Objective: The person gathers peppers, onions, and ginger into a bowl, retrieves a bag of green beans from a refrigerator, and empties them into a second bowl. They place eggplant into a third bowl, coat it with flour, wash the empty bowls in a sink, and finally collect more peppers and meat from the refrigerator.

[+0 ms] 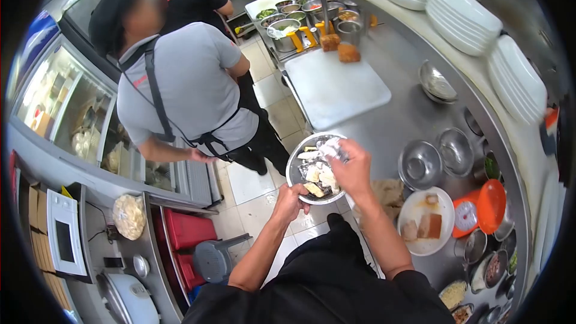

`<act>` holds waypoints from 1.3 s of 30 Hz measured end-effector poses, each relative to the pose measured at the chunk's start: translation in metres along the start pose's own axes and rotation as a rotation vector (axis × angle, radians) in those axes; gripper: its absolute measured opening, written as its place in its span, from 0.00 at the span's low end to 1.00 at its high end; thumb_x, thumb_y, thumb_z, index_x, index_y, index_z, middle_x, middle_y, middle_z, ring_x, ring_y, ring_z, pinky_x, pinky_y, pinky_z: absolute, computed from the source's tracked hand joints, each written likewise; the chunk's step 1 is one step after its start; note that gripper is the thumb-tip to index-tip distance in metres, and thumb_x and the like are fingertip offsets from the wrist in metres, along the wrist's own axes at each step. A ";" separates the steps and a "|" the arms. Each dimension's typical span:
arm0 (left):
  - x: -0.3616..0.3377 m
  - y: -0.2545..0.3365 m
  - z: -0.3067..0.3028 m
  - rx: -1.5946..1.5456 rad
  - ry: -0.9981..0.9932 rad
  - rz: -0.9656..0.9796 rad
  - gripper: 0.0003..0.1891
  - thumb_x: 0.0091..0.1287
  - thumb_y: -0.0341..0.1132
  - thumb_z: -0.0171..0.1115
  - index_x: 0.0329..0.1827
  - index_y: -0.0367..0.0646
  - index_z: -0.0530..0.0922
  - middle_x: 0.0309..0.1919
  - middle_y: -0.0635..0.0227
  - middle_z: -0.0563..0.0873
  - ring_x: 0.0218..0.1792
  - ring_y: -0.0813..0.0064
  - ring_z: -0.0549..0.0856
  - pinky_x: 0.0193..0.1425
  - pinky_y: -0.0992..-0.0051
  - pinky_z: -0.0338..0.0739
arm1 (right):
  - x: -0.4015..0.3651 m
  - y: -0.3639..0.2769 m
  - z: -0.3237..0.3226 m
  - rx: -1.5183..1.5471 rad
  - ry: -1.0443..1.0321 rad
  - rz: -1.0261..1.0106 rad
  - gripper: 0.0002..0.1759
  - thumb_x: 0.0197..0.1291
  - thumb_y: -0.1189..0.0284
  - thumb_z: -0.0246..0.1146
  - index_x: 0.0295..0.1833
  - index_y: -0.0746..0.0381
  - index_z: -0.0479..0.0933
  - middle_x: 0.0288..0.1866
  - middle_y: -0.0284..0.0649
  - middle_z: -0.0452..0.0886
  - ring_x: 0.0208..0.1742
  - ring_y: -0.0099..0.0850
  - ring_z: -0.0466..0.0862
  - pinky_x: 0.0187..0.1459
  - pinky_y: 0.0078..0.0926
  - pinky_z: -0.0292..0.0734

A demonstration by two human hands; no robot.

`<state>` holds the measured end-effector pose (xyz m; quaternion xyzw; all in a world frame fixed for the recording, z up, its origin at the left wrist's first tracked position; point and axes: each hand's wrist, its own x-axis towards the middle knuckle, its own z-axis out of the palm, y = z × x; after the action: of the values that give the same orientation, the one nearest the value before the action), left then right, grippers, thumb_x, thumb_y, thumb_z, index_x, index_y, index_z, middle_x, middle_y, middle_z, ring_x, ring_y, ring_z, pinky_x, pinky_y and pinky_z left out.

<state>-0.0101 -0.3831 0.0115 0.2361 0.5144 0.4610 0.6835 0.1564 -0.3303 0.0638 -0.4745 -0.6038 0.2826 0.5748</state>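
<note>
The right hand (354,171) covers the right side of the metal bowl (294,171), and it cannot be told whether its fingers close on any food. The fingers of the left hand (291,201) go under the near rim and are hidden. The pale pieces (315,174) in the bowl are too blurred to name. The right forearm hides part of a brown cloth (387,192). At the far end, the contents of the small containers (288,9) are too small to tell. At the right, the stacked plates (519,87) are cut by the dark edge.
</note>
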 end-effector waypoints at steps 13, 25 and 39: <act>0.102 0.126 -0.145 -0.003 0.304 0.073 0.15 0.48 0.24 0.50 0.38 0.22 0.71 0.23 0.54 0.80 0.11 0.69 0.77 0.07 0.76 0.73 | 0.192 0.141 0.114 1.106 0.171 0.762 0.04 0.60 0.71 0.57 0.36 0.61 0.73 0.26 0.31 0.71 0.26 0.23 0.70 0.27 0.19 0.64; 0.333 0.295 -0.111 0.074 -0.104 -0.007 0.14 0.48 0.24 0.51 0.37 0.23 0.72 0.22 0.54 0.80 0.10 0.71 0.77 0.07 0.75 0.71 | 0.249 0.199 0.171 1.102 0.434 0.852 0.07 0.62 0.70 0.53 0.38 0.62 0.73 0.29 0.34 0.73 0.28 0.25 0.71 0.29 0.22 0.66; 0.436 0.416 -0.189 0.090 0.033 0.011 0.14 0.46 0.24 0.51 0.36 0.24 0.73 0.23 0.55 0.80 0.11 0.70 0.77 0.07 0.75 0.72 | 0.474 0.239 0.325 1.323 0.278 0.793 0.10 0.57 0.70 0.56 0.42 0.62 0.75 0.35 0.34 0.79 0.36 0.27 0.78 0.40 0.25 0.73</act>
<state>-0.3251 0.1614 0.0631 0.2616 0.5446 0.4449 0.6611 -0.0447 0.2548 -0.0043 -0.2445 -0.0178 0.7058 0.6646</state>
